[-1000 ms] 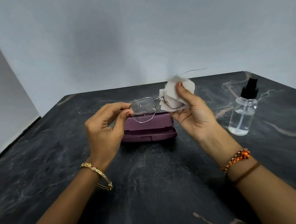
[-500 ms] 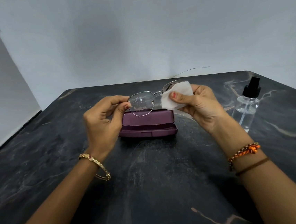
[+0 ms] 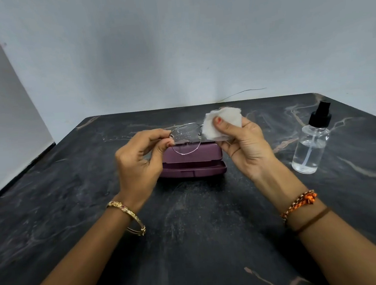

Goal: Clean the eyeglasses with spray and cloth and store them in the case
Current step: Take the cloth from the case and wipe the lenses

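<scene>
Thin metal-framed eyeglasses (image 3: 185, 139) are held above the table, droplets speckling the exposed lens. My left hand (image 3: 139, 163) pinches the frame at its left edge. My right hand (image 3: 243, 147) presses a white cloth (image 3: 223, 121) over the other lens, thumb on top, so that lens is hidden. Directly behind and below the glasses lies a closed purple case (image 3: 193, 164). A clear spray bottle (image 3: 310, 144) with a black nozzle stands upright to the right of my right hand.
The dark marbled table (image 3: 191, 234) runs back to a pale wall. Its left edge slants along a gap beside a side wall. A thin wire (image 3: 244, 92) curls up at the table's back edge.
The cloth has shifted over the right lens, with my right thumb now pressing on top of it. Both hands and the glasses stay above the case.
</scene>
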Motion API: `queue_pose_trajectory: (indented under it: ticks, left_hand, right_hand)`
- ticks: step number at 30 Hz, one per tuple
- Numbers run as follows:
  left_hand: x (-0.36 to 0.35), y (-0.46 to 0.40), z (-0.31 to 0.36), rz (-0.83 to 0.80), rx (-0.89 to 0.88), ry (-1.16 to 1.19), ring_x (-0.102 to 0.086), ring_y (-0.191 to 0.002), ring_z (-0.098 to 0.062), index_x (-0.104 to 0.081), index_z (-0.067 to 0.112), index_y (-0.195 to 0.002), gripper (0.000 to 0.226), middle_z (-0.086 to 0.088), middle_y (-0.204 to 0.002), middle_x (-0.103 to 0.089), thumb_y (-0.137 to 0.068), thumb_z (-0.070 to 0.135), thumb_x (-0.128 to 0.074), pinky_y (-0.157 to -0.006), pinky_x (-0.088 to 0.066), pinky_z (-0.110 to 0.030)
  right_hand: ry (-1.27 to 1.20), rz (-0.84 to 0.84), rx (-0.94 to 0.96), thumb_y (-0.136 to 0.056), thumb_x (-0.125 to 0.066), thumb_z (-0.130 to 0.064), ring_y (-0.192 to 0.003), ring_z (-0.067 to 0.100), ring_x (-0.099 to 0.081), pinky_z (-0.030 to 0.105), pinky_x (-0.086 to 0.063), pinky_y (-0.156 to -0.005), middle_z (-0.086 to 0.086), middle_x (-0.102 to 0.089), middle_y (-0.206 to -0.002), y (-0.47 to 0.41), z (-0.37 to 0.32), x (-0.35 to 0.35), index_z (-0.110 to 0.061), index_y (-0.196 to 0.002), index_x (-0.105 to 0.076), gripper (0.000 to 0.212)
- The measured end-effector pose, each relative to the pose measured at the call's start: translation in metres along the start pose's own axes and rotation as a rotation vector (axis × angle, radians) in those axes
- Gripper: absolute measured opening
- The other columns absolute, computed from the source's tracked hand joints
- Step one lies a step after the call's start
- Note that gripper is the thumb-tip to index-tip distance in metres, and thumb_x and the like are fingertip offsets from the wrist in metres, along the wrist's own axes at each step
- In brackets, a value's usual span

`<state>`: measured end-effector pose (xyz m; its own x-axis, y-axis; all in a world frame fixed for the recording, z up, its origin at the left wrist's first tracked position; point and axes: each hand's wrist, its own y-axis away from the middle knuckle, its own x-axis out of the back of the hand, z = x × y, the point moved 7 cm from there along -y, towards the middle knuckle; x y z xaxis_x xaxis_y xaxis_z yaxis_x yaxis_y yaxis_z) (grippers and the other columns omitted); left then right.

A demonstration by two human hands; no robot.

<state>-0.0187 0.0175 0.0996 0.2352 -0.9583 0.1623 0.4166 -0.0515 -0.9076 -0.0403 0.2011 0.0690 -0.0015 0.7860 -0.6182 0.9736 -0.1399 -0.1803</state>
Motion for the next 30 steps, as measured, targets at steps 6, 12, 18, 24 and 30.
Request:
queue_pose_trajectory:
  ticks: [6,12,18,24,30]
  left_hand:
    - [0.008,-0.005,-0.006,0.033,0.042,-0.001,-0.061,-0.079,0.011,-0.06,0.003,-0.099,0.022,-0.005,-0.088,-0.062,-0.077,0.0,-0.062,-0.074,-0.05,-0.009]
    - [0.008,-0.007,-0.002,0.032,0.01,-0.024,-0.06,-0.079,0.012,-0.061,-0.001,-0.097,0.019,-0.007,-0.087,-0.063,-0.078,0.0,-0.062,-0.073,-0.05,-0.009]
    - [0.001,-0.003,0.008,-0.036,-0.082,-0.072,-0.062,-0.077,-0.009,-0.064,-0.007,-0.089,0.017,-0.007,-0.084,-0.062,-0.077,0.004,-0.066,-0.073,-0.052,-0.012]
    - [0.0,-0.002,0.012,-0.047,-0.14,-0.107,-0.062,-0.077,-0.014,-0.065,-0.007,-0.086,0.015,-0.006,-0.085,-0.061,-0.075,0.003,-0.065,-0.072,-0.053,-0.019]
    - [0.007,-0.006,0.006,0.002,-0.079,-0.098,-0.06,-0.08,-0.01,-0.063,-0.008,-0.089,0.015,-0.008,-0.085,-0.061,-0.074,-0.002,-0.064,-0.076,-0.05,-0.01]
  right_hand:
    - [0.174,-0.094,0.004,-0.053,-0.069,-0.001,-0.07,0.012,-0.07,0.023,-0.058,-0.059,0.001,-0.074,-0.071,0.0,-0.009,-0.001,-0.004,-0.076,-0.068,0.024]
    - [0.119,0.036,-0.018,-0.05,-0.075,-0.017,-0.065,0.012,-0.07,0.028,-0.059,-0.061,0.0,-0.074,-0.067,-0.002,-0.014,0.012,-0.008,-0.073,-0.07,0.024]
    - [-0.248,0.122,-0.078,-0.085,-0.058,-0.019,-0.062,0.012,-0.07,0.027,-0.058,-0.054,0.001,-0.073,-0.065,0.001,0.003,0.009,-0.01,-0.09,-0.06,0.011]
    - [-0.237,0.027,-0.02,-0.063,-0.063,-0.01,-0.061,0.012,-0.07,0.022,-0.057,-0.053,0.001,-0.073,-0.064,0.005,0.008,-0.008,-0.007,-0.084,-0.06,0.022]
    - [0.128,-0.073,-0.03,-0.059,-0.066,-0.013,-0.071,0.008,-0.069,0.017,-0.055,-0.062,-0.004,-0.074,-0.071,0.001,0.001,-0.006,-0.012,-0.087,-0.063,0.029]
